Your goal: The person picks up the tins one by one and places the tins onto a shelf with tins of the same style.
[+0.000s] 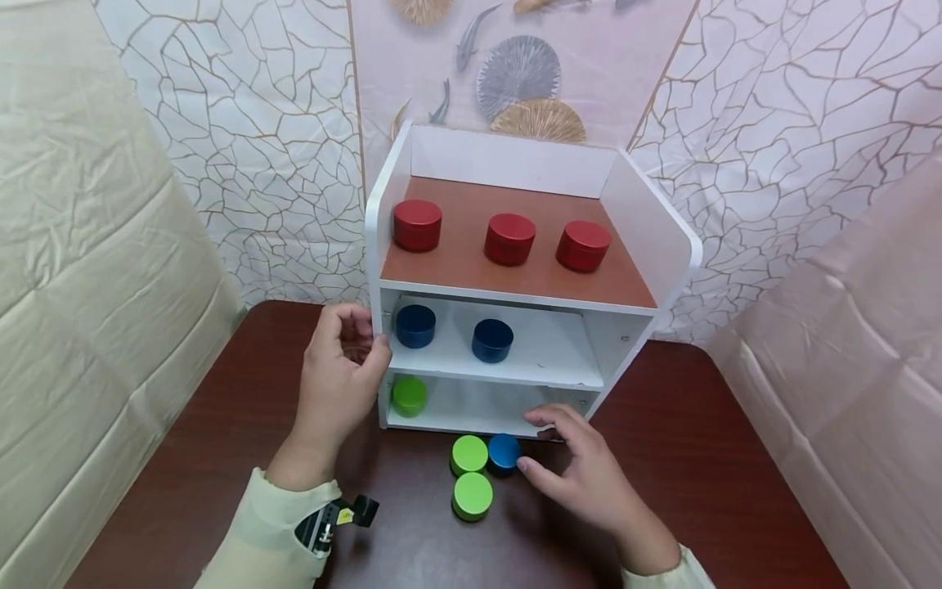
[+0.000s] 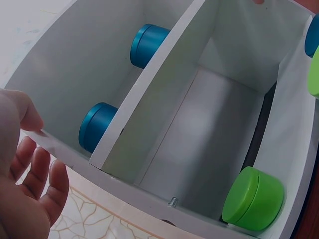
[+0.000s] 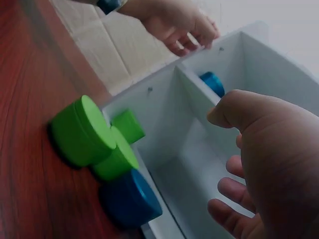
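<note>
A small white shelf unit stands on the table. My left hand holds its left side panel, thumb at the front edge and fingers on the outer side. My right hand is in front of the lower shelf with fingers spread and nothing in them. Its thumb is near a blue round tin on the table. Beside that tin are two green round tins, one nearer me. Another green tin sits at the left of the bottom shelf. Two blue tins stand on the middle shelf.
Three red tins stand on the unit's brown top, which has raised white sides. The dark wooden table extends on both sides of the unit. Patterned cloth hangs behind, and pale cloth walls flank the table.
</note>
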Tool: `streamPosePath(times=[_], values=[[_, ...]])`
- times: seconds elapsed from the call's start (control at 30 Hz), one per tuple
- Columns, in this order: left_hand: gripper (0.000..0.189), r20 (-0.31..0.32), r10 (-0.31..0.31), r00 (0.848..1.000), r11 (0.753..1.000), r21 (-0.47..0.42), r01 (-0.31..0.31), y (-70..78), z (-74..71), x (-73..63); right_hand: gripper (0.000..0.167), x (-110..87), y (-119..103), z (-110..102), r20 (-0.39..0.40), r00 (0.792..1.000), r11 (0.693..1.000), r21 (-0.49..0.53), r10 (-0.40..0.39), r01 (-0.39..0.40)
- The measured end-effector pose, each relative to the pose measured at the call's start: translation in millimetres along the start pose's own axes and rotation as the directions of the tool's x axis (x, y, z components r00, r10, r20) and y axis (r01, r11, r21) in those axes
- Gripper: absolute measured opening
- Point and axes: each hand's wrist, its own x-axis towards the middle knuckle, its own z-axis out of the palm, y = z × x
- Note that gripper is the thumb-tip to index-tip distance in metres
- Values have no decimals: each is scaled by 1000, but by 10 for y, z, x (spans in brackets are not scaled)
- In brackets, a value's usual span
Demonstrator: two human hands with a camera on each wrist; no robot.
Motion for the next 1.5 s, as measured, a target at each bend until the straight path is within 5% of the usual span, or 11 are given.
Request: streamPosePath(times=[0.6,1.5], values=[[32,-4,13,1000,1000,-12,-13,7,-3,-2,74,-47,294,274,128,991,998,25,48,-52],[33,-18,-4,1000,1000,18,4,22,12,-19,67,-112,443,551,102,988,992,-67,116,-110]])
